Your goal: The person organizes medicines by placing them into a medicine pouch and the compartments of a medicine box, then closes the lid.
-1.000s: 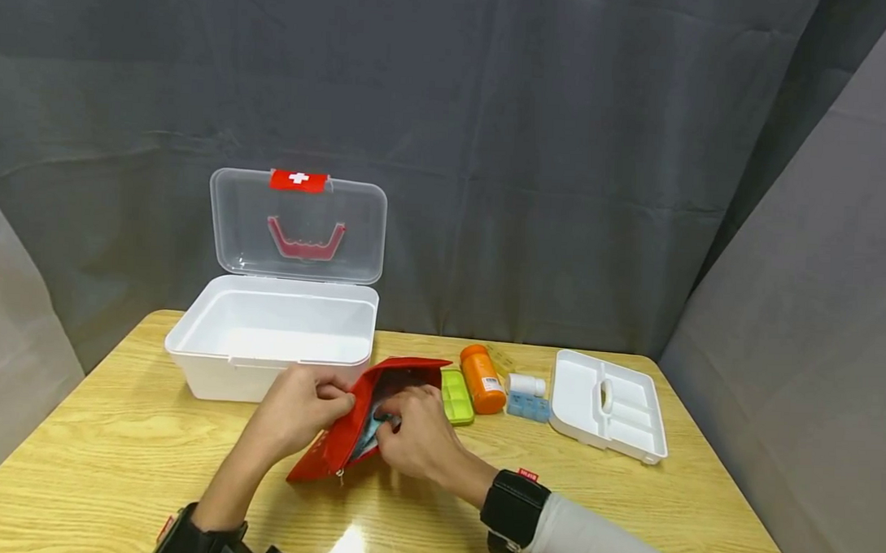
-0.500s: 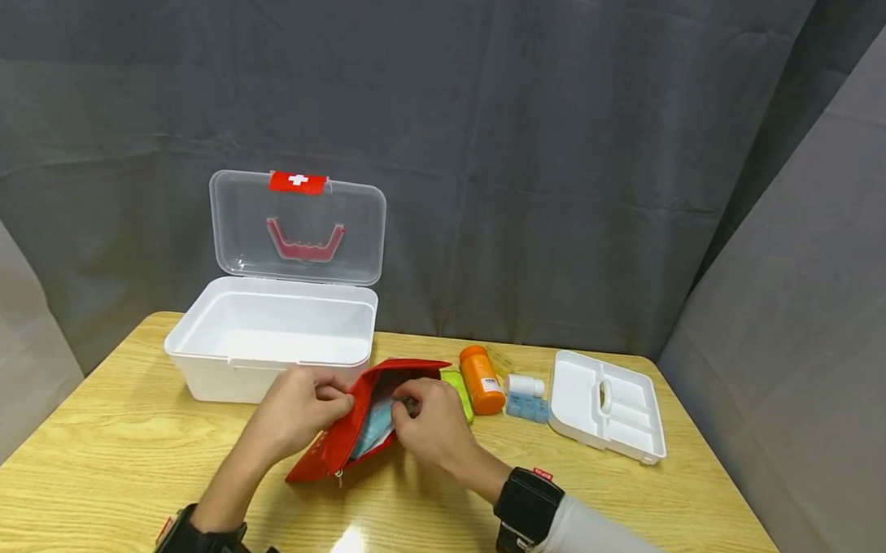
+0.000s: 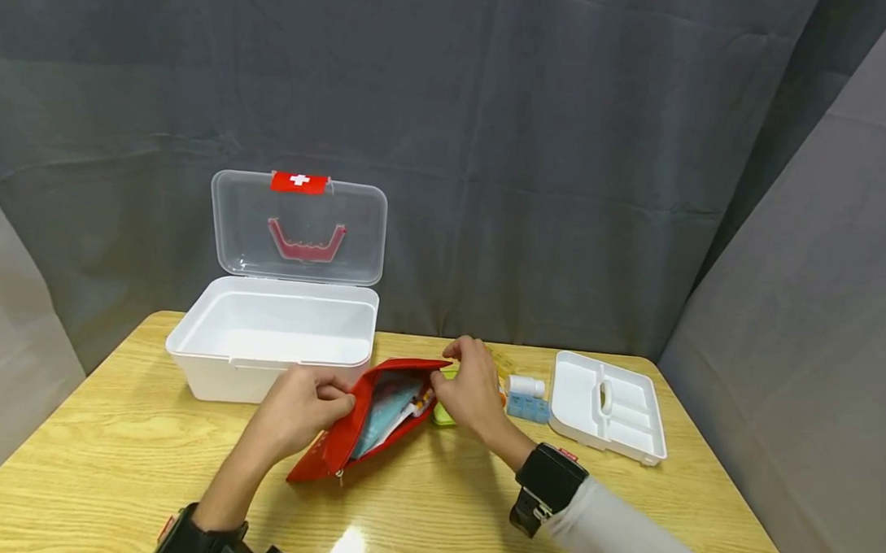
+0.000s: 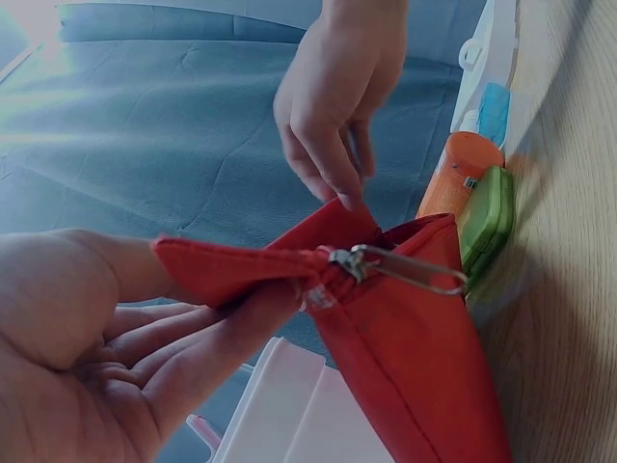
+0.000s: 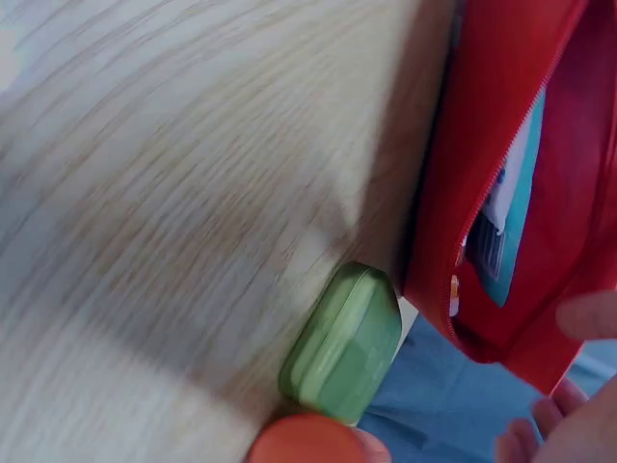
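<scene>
Holding red pouch point(image 3: 344, 434) open.
Left hand point(image 3: 302, 410) fingers pinch one lip, right hand point(image 3: 470, 389) fingers the far corner, likely to spread the mouth; pouch sits in from far edge of counter point(image 3: 115, 436).

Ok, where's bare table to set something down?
Bare table: in front of the box, left of the left hand; and between tray and right sleeve. Crowded between pouch and tray: green case, orange bottle, white bottle, blue case.

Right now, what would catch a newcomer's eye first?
Probably the red pouch, gaping between the left hand and right hand in the head view. Next, the white box behind it to the left, its clear lid raised, topped by a red tab with a white cross.
</scene>
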{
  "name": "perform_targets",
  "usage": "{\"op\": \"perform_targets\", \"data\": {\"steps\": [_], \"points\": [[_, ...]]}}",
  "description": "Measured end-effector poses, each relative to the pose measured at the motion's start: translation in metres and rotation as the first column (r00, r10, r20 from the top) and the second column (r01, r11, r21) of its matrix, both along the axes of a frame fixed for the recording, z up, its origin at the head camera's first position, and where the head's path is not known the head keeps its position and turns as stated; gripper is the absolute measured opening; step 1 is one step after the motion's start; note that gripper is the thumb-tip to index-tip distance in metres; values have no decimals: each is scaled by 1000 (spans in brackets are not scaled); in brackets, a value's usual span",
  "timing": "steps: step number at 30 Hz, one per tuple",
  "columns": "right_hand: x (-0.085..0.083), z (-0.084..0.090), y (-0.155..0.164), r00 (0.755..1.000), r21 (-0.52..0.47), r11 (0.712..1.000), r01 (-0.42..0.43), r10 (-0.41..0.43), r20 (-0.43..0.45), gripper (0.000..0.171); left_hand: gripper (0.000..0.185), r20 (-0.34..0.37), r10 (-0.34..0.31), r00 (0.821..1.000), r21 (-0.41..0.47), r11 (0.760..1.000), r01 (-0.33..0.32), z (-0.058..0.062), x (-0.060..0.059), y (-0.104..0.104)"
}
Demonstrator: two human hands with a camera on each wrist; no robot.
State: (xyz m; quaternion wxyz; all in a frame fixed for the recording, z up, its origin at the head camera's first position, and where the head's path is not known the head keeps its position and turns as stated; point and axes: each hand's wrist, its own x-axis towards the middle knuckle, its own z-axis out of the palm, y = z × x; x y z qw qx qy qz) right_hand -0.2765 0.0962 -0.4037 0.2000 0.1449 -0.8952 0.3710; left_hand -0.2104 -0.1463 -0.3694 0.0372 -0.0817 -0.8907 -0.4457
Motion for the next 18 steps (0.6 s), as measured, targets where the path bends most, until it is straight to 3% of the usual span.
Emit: {"op": "perform_targets", "data": {"steps": [7,18], "points": [[-2,1,3,977,-28,999,-43,48,206,20,11,-27,-3,1000,-12,1000,2,2,0,-2],[1,15,1,977,-90,995,-33,51,208,11,14,-26,51,998,-17,999,-51,8,0,-21]]}}
